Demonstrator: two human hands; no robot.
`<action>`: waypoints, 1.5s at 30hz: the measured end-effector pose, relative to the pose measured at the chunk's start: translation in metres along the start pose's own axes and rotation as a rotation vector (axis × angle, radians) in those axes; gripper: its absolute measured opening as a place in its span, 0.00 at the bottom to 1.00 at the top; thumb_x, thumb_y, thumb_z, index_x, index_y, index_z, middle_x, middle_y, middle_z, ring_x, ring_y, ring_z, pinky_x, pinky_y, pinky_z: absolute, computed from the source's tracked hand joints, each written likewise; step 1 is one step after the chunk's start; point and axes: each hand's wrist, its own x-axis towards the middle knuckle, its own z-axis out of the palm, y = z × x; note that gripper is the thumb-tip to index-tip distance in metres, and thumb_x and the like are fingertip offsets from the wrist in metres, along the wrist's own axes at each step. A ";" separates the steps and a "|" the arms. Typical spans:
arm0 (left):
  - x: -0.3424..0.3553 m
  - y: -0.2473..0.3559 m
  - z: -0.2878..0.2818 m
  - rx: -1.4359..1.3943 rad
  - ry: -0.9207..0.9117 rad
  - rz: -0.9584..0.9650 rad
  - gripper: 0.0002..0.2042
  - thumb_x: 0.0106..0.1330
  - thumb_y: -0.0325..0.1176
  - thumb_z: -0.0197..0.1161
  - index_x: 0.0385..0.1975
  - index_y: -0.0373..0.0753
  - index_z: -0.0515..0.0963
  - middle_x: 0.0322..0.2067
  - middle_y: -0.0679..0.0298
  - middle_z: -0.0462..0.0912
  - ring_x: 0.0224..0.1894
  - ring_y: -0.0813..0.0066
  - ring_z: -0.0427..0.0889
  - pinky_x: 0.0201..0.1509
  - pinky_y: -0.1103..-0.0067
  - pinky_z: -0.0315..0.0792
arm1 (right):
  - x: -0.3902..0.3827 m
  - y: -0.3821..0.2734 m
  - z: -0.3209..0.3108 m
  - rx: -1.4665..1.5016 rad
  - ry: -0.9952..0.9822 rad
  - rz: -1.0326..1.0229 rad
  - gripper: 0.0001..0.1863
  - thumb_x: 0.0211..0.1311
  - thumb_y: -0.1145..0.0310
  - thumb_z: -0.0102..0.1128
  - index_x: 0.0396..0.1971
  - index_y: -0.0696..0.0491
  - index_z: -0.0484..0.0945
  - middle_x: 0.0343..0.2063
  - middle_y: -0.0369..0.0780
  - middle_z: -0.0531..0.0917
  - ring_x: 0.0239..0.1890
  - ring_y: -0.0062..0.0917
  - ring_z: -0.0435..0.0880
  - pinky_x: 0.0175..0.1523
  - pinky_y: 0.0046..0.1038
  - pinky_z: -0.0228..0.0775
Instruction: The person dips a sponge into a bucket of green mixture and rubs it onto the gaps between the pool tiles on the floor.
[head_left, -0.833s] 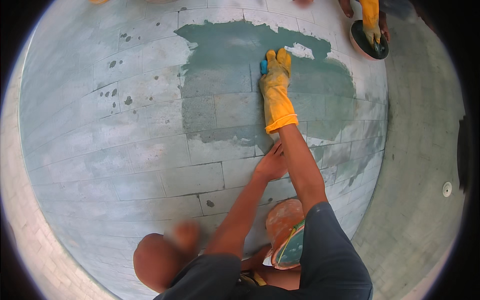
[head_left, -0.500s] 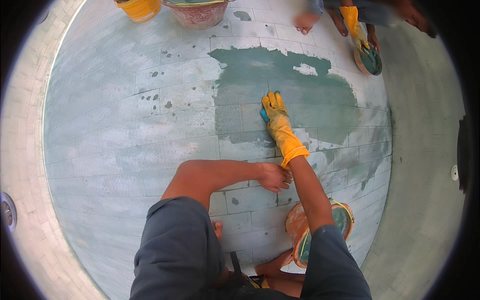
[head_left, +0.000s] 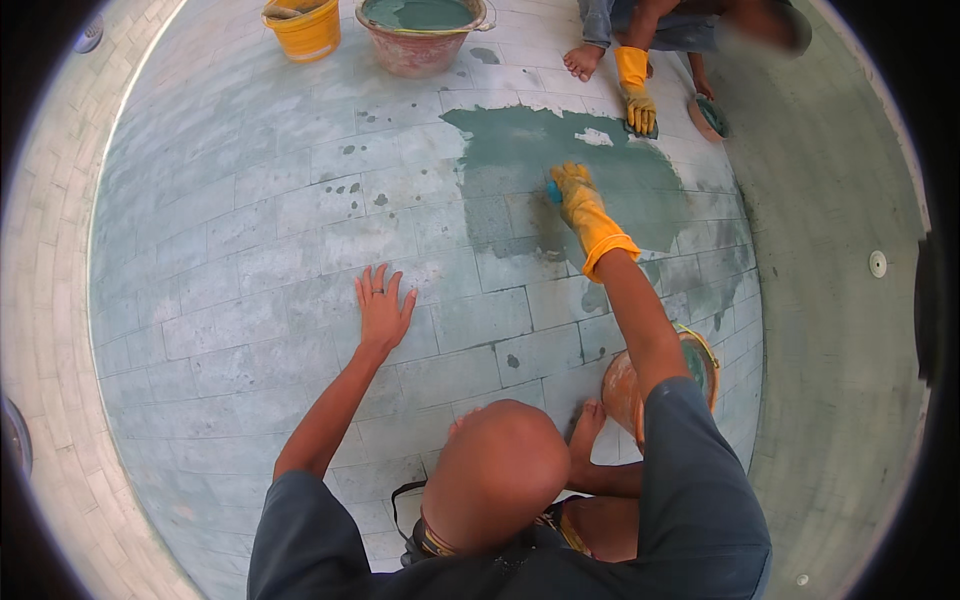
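Observation:
My right hand (head_left: 583, 198), in a stained yellow rubber glove, presses a small blue tool (head_left: 553, 191) onto the tiles. Most of that tool is hidden under the glove; I cannot tell whether it is a sponge or a scraper. Around it spreads a patch of wet green grout (head_left: 510, 140) with a ragged edge. Bare and with fingers spread, my left hand (head_left: 383, 315) lies flat on the pale tiled floor (head_left: 260, 290), left of the patch. A ring shows on one finger.
An orange bucket (head_left: 622, 395) of green mix stands beside my right leg. At the back are a yellow bucket (head_left: 305, 30) and a reddish tub (head_left: 412, 52) of green mix. A co-worker's yellow-gloved hand (head_left: 640, 105) works at the patch's far right, near a small bowl (head_left: 706, 120).
My left hand has gone from beside my right wrist to the tiles at left. My right hand still holds the blue tool on the patch. The co-worker's gloved hand has left the bowl for the floor.

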 end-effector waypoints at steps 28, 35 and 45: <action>0.157 0.030 0.041 0.281 0.164 -0.177 0.31 0.76 0.52 0.52 0.76 0.48 0.59 0.74 0.50 0.59 0.77 0.42 0.51 0.78 0.45 0.39 | 0.052 0.055 0.093 0.651 0.574 0.209 0.19 0.64 0.75 0.57 0.56 0.53 0.78 0.54 0.49 0.81 0.61 0.48 0.76 0.69 0.38 0.64; 0.143 0.030 0.085 0.114 0.263 -0.065 0.31 0.76 0.42 0.55 0.75 0.41 0.58 0.74 0.49 0.56 0.77 0.43 0.49 0.78 0.44 0.36 | 0.113 -0.035 0.082 0.366 0.426 0.011 0.28 0.50 0.76 0.62 0.57 0.49 0.76 0.57 0.46 0.74 0.66 0.47 0.65 0.72 0.50 0.53; 0.147 0.021 0.073 0.047 0.327 -0.053 0.32 0.75 0.42 0.57 0.75 0.37 0.57 0.75 0.50 0.54 0.78 0.41 0.47 0.78 0.43 0.39 | 0.112 -0.007 0.094 0.230 0.309 -0.421 0.29 0.61 0.68 0.62 0.64 0.44 0.71 0.65 0.43 0.70 0.71 0.44 0.63 0.75 0.46 0.53</action>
